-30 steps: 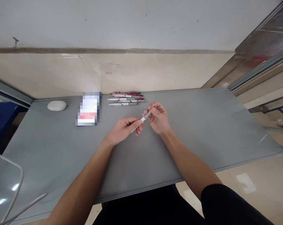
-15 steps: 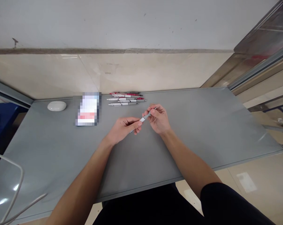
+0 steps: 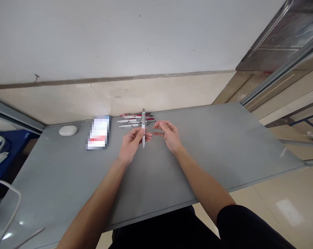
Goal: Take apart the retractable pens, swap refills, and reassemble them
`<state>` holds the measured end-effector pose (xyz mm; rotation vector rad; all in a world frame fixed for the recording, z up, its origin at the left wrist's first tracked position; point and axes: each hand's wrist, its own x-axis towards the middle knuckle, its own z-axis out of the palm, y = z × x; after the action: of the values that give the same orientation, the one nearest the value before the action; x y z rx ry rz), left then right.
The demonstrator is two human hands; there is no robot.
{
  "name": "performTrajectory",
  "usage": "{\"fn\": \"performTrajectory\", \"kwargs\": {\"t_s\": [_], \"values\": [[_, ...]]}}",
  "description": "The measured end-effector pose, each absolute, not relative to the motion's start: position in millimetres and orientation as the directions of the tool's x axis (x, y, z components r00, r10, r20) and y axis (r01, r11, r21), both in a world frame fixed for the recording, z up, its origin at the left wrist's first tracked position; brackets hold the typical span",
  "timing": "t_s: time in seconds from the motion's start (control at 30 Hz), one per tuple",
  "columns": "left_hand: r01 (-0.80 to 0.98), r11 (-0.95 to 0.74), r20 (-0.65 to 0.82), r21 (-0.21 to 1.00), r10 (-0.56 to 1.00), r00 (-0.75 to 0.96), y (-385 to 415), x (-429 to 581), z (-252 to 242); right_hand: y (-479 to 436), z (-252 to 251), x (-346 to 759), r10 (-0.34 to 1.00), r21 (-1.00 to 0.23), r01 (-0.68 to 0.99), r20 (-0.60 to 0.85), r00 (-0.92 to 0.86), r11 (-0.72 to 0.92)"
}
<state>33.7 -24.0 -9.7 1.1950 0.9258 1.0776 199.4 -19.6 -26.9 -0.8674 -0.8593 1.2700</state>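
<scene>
Between the thumb and fingers of my left hand [image 3: 131,142] is a white pen [image 3: 143,121] with a grey grip. It stands nearly upright in view, its grey end towards the wall. My right hand [image 3: 169,134] is off the pen, a short way to its right, with the fingers curved and apart and nothing seen in them. Behind the hands, several white, grey and red pens [image 3: 130,121] lie in a loose pile near the back edge of the table. The held pen hides part of that pile.
The grey table [image 3: 210,148] runs along a tiled wall. Left of the pens lies a phone with a blurred screen [image 3: 98,133]. Farther left is a white rounded case [image 3: 68,130]. A white cable [image 3: 15,207] loops over the near left corner.
My right hand has let go of the pen and moved slightly apart from it. In my left hand the pen has turned from slanting to nearly upright. The camera view has tilted upward.
</scene>
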Motion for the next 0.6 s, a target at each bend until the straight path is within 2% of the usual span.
{"fn": "performTrajectory", "kwargs": {"t_s": [0.27,0.47,0.6], "values": [[-0.361,-0.069,0.104,0.930,0.992,0.077,-23,58,-6,-20,-33,194,0.984,-0.985,-0.135,0.088,0.152,0.109],[-0.390,-0.089,0.089,0.917,0.996,-0.018,-29,70,-15,-23,-32,193,0.990,-0.989,-0.092,0.110,0.086,0.118],[-0.376,-0.100,0.096,0.921,0.995,-0.031,-32,69,-19,-23,-31,196,0.994,-0.986,-0.137,0.085,0.073,0.094]]}}
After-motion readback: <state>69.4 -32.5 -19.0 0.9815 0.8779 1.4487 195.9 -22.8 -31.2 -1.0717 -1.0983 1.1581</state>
